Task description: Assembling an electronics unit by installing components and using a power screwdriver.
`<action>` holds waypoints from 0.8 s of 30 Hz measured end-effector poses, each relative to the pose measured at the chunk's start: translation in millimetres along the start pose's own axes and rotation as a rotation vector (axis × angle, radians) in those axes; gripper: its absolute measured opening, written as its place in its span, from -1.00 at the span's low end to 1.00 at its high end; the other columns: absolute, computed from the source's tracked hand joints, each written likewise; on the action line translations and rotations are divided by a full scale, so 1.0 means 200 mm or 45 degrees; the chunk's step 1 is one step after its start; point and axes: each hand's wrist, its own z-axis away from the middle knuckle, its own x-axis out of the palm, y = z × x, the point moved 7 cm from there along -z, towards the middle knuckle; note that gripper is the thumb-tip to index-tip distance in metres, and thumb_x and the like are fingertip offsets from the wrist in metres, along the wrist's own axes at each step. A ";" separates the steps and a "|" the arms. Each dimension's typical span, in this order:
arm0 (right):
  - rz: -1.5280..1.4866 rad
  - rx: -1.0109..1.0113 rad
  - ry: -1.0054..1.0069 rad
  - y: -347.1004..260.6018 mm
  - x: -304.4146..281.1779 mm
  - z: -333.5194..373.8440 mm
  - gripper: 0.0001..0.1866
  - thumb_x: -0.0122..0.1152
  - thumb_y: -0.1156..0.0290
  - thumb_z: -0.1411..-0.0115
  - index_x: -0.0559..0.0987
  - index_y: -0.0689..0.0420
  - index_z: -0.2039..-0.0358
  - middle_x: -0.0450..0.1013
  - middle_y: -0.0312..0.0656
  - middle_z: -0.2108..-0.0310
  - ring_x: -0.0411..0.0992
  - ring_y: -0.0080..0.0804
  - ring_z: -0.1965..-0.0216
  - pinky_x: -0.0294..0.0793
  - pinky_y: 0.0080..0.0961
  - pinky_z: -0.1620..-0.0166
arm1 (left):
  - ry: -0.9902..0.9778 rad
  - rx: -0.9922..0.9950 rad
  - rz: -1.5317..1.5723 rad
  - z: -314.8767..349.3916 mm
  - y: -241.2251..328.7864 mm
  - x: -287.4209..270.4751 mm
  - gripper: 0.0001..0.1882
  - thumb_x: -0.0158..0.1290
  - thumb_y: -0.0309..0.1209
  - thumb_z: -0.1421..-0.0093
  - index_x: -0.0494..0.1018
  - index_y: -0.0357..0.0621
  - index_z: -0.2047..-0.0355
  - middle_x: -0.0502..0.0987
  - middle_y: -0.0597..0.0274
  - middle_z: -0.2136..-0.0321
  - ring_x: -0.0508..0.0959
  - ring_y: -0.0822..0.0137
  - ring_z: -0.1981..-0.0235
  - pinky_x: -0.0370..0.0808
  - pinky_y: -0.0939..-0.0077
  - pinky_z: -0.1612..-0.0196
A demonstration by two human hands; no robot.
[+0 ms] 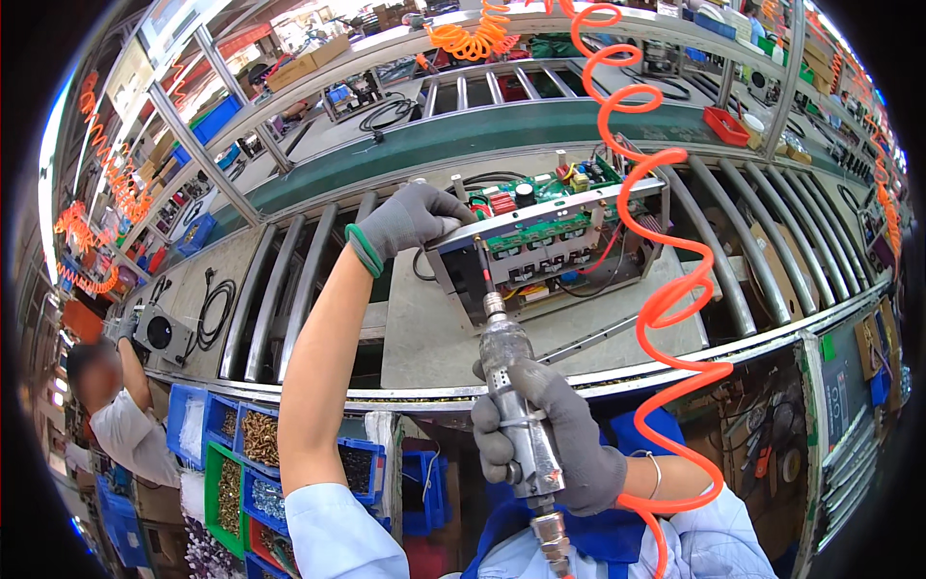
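Wrapped round a metal pneumatic screwdriver (519,400), my gloved right hand (564,434) holds it upright at the front of the work board. The tool's bit meets the upper left part of an open metal chassis (540,253), near its front rail; the exact contact spot is too small to make out. My gloved left hand (417,217) grips the chassis at its upper left corner, fingers bent over the edge. Inside the chassis sit green circuit boards (545,236), a red wire and several dark components. An orange coiled air hose (675,280) runs down past the right side to the tool.
The chassis rests on a flat board (415,338) laid over a roller conveyor (723,251). Blue and green bins of screws (260,434) stand at lower left. A green belt (405,159) runs behind. Another person (125,415) works at far left beside a metal unit (162,333).
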 end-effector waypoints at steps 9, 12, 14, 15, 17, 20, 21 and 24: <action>0.092 0.050 -0.094 0.00 -0.08 -0.01 -0.53 -0.07 -0.01 -0.27 0.27 0.03 -0.04 0.35 -0.27 0.43 0.36 -0.55 0.55 0.46 -0.51 0.49 | -0.030 -0.040 0.018 -0.01 -0.02 0.00 -0.72 0.03 -0.55 -0.07 0.57 -0.23 0.18 0.58 0.35 0.43 0.45 0.60 0.44 0.41 0.68 0.33; 0.216 0.000 -0.024 0.00 -0.12 -0.01 -0.54 0.01 -0.05 -0.20 0.44 0.16 0.41 0.34 -0.22 0.65 0.35 -0.49 0.65 0.46 -0.53 0.54 | -0.011 -0.044 0.007 -0.01 -0.03 -0.01 -0.71 0.04 -0.55 -0.06 0.57 -0.23 0.18 0.59 0.33 0.42 0.47 0.58 0.42 0.42 0.67 0.29; 0.250 -0.029 -0.006 -0.01 -0.11 -0.01 -0.53 0.01 -0.06 -0.20 0.44 0.17 0.41 0.34 -0.22 0.65 0.35 -0.49 0.65 0.46 -0.53 0.53 | -0.008 -0.063 -0.007 -0.01 -0.04 0.00 -0.71 0.04 -0.55 -0.06 0.57 -0.22 0.18 0.60 0.32 0.41 0.47 0.58 0.41 0.43 0.66 0.27; 0.261 0.007 0.040 -0.01 -0.12 -0.01 -0.52 0.01 -0.07 -0.19 0.44 0.17 0.42 0.34 -0.22 0.65 0.35 -0.49 0.65 0.46 -0.53 0.53 | -0.008 -0.073 0.041 -0.01 -0.05 0.00 -0.71 0.04 -0.56 -0.06 0.57 -0.23 0.18 0.59 0.32 0.40 0.48 0.57 0.40 0.43 0.66 0.27; 0.237 0.030 -0.008 -0.01 -0.08 -0.01 -0.58 -0.02 -0.04 -0.22 0.38 0.09 0.21 0.35 -0.25 0.55 0.35 -0.51 0.61 0.46 -0.51 0.51 | -0.011 -0.085 0.092 -0.01 -0.06 0.00 -0.71 0.04 -0.56 -0.05 0.57 -0.24 0.18 0.59 0.32 0.39 0.48 0.57 0.39 0.43 0.66 0.26; 0.129 0.063 -0.008 0.00 -0.02 -0.02 -0.56 0.00 -0.06 -0.21 0.37 0.09 0.20 0.36 -0.25 0.55 0.36 -0.51 0.61 0.46 -0.50 0.51 | -0.043 -0.002 0.103 -0.01 -0.04 0.00 -0.71 0.04 -0.56 -0.04 0.56 -0.26 0.19 0.59 0.33 0.38 0.49 0.57 0.38 0.43 0.66 0.25; 0.077 0.041 -0.004 -0.01 0.00 -0.03 -0.49 0.05 -0.11 -0.17 0.43 0.17 0.40 0.35 -0.22 0.65 0.37 -0.48 0.64 0.47 -0.52 0.52 | -0.024 0.017 0.101 -0.01 -0.03 0.00 -0.70 0.02 -0.57 -0.04 0.57 -0.23 0.18 0.59 0.32 0.39 0.48 0.56 0.40 0.43 0.65 0.27; 0.050 0.035 0.008 -0.03 0.00 -0.03 -0.50 0.05 -0.11 -0.17 0.42 0.16 0.39 0.36 -0.23 0.64 0.40 -0.51 0.64 0.50 -0.52 0.53 | 0.001 0.035 0.107 -0.01 -0.03 -0.01 -0.68 0.00 -0.58 -0.04 0.57 -0.20 0.17 0.60 0.30 0.40 0.48 0.54 0.42 0.44 0.65 0.28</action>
